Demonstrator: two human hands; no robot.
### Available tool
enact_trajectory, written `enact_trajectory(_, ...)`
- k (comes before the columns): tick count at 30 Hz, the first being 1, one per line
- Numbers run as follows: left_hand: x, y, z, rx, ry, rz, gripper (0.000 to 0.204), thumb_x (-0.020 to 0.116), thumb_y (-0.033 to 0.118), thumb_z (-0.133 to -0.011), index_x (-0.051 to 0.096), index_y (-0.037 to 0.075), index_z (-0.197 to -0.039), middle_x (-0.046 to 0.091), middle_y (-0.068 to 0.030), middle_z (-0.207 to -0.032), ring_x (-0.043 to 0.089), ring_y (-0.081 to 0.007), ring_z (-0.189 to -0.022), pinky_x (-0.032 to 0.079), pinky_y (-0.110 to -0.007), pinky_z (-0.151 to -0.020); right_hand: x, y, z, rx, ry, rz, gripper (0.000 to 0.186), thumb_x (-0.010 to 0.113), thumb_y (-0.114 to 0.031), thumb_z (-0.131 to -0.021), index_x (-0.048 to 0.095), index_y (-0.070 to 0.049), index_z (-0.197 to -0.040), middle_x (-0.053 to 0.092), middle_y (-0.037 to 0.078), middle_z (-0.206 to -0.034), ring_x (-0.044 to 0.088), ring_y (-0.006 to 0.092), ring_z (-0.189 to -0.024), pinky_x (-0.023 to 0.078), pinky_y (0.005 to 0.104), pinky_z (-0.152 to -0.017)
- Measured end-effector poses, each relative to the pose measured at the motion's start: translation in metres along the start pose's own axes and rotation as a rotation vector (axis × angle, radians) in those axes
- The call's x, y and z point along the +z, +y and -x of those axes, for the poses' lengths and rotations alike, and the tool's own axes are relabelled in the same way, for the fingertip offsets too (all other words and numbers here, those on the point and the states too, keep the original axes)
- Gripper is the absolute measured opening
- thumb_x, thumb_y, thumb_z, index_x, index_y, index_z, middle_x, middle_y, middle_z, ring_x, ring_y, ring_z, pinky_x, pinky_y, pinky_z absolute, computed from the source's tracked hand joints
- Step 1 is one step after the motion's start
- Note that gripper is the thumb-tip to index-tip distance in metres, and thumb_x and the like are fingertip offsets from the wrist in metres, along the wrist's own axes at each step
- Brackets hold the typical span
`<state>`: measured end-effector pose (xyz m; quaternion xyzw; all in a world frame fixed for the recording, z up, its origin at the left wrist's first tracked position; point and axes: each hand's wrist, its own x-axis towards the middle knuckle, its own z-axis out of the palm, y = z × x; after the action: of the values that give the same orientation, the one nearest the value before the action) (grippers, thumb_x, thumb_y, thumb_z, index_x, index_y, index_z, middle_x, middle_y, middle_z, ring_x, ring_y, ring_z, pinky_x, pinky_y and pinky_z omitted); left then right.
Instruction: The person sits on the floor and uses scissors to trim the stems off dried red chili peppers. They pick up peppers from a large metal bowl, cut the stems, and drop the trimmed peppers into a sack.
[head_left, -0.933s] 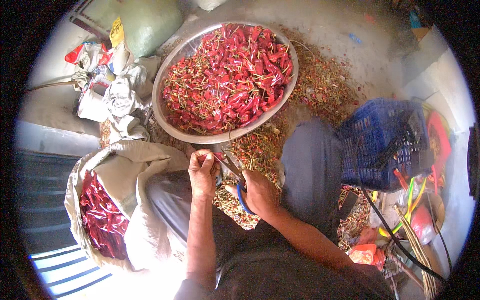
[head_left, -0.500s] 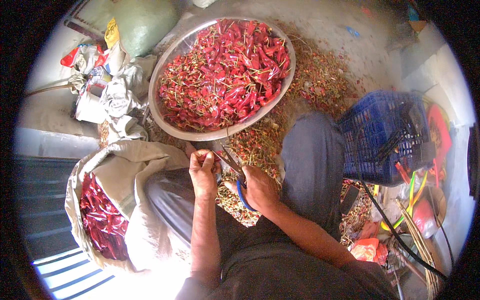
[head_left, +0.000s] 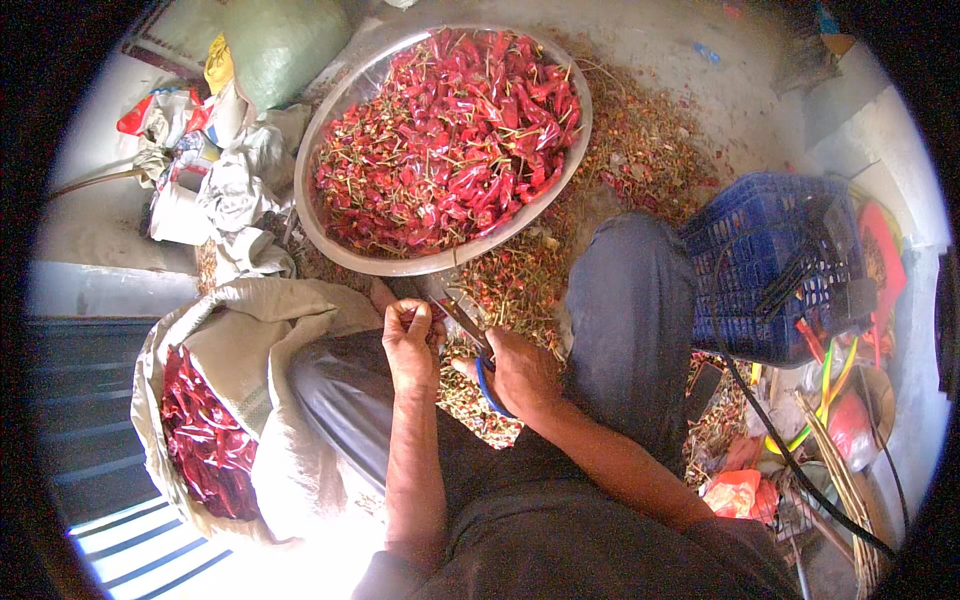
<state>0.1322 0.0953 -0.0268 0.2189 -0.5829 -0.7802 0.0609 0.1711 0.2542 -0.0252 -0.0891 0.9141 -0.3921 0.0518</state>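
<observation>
My left hand [head_left: 410, 350] is closed in a pinch on a small dried red chilli [head_left: 430, 325], largely hidden by the fingers. Just to its right, my right hand [head_left: 522, 378] grips blue-handled scissors [head_left: 465, 320], whose metal blades point up and left toward my left hand. Above both hands lies a wide metal basin [head_left: 400, 267] heaped with dried red chillies and stems [head_left: 450, 140]. Beside my left knee, an open woven sack [head_left: 305, 300] holds long dark red chillies [head_left: 205, 430].
Chilli stems and debris [head_left: 640, 130] cover the floor around the basin. A blue crate [head_left: 760, 260] stands right of my raised knee [head_left: 630, 320]; bags, sticks and cables [head_left: 775, 460] are below it. Crumpled sacks [head_left: 240, 190] and a green sack [head_left: 285, 55] are at upper left.
The surroundings have shifted slightly upward in the picture. Both hands sit a little further right, with the scissors still held near the pinched fingers of my left hand.
</observation>
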Motion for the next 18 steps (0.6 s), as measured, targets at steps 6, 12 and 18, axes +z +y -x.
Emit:
enact_trajectory(6,0.0,-0.003,0.001,-0.117,0.023,0.146,0.007,0.058,0.001,-0.091,0.054,0.007,-0.089,0.055,-0.0021,-0.074,0.048,-0.0106,-0.056,0.041,-0.024,-0.049,0.002,-0.004,0.002,0.029,-0.001,-0.024,0.049,0.074,-0.045,-0.077,0.054,-0.001,-0.087,0.06,0.018,-0.065,0.062,0.0397,-0.063,0.047,0.0486,-0.059)
enact_trajectory(12,0.003,-0.007,0.005,-0.179,0.057,-0.008,0.006,0.059,0.007,-0.09,0.054,0.006,-0.089,0.062,-0.0067,-0.075,0.049,-0.011,-0.053,0.039,-0.023,-0.046,0.04,0.016,0.012,0.255,-0.131,-0.489,0.047,0.067,-0.047,-0.084,0.06,0.0,-0.087,0.061,0.014,-0.063,0.062,0.0303,-0.059,0.047,0.0441,-0.057)
enact_trajectory(18,-0.01,-0.007,-0.026,-0.033,0.167,-0.039,0.009,0.059,0.007,-0.089,0.054,0.007,-0.082,0.059,-0.0067,-0.068,0.051,-0.0146,-0.055,0.042,-0.027,-0.049,0.024,-0.002,0.005,0.309,-0.336,-0.58,0.057,0.055,-0.06,-0.086,0.06,-0.005,-0.074,0.055,0.009,-0.052,0.056,0.026,-0.051,0.043,0.042,-0.051)
